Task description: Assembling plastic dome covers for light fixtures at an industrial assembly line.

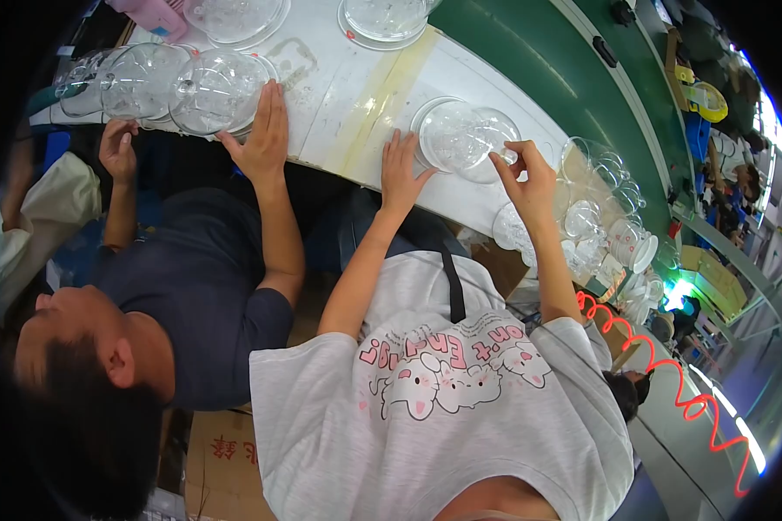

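Our clear round vessel [450, 139] sits on the counter [321, 113] between our hands, its long axis running left to right and dipping slightly rightward. Our left hand [400, 176] lies flat at its broad left rim, fingers extended; our right hand [533, 178] is at its narrower right end, thumb and fingertips pinched together on it. We cannot make out anything inside. Just beyond our right hand, clear pieces [582, 220] lie heaped. Leftward, a co-worker's hand [265, 143] touches a row of clear vessels [213, 91]. Farther off stands another clear vessel [382, 19].
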Available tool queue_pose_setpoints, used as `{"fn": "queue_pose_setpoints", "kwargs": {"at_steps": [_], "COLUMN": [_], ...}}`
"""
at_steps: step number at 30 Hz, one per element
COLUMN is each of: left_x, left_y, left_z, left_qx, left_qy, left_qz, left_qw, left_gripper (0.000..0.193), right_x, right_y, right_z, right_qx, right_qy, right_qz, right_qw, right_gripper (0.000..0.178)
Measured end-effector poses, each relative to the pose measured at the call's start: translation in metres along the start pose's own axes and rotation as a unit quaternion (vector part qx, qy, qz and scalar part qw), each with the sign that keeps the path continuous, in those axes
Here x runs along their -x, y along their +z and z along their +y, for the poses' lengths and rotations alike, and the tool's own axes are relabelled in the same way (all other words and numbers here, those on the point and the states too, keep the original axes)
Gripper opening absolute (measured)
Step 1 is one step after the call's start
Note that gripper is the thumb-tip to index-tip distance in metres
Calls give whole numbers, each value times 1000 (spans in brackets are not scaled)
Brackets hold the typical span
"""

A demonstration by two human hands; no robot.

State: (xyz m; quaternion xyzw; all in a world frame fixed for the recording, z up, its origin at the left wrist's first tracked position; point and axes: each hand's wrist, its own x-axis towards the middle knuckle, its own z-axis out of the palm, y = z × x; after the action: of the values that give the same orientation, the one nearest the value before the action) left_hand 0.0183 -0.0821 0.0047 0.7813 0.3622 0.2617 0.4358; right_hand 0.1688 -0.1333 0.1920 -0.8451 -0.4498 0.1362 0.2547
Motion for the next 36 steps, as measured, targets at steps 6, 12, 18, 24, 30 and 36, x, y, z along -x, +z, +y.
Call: {"fn": "queue_pose_setpoints", "kwargs": {"at_steps": [6, 12, 18, 24, 30, 36], "left_x": [0, 0, 0, 0, 0, -7], "left_y": [0, 1, 2, 3, 3, 5], "left_z": [-1, 0, -1, 1, 1, 15], "left_qx": [-6, -13, -13, -13, -20, -36], "left_qy": [2, 8, 5, 7, 12, 7], "left_qz": [-3, 0, 4, 6, 4, -40], "left_qw": [1000, 1000, 1000, 1000, 1000, 999], "left_gripper": [71, 71, 69, 69, 72, 91], "right_x": [-2, -9, -3, -7, -6, -10], "right_y": [-5, -8, -2, -7, -1, 3], "right_z": [-1, -8, -15, 4, -2, 17], "right_qx": [0, 22, 38, 17, 7, -22], "right_qy": [-14, -40, -16, -28, -52, 0], "right_qz": [-38, -57, -35, -50, -34, -37], "right_qw": [999, 997, 999, 998, 998, 999], "right_gripper": [22, 23, 23, 22, 22, 27]}}
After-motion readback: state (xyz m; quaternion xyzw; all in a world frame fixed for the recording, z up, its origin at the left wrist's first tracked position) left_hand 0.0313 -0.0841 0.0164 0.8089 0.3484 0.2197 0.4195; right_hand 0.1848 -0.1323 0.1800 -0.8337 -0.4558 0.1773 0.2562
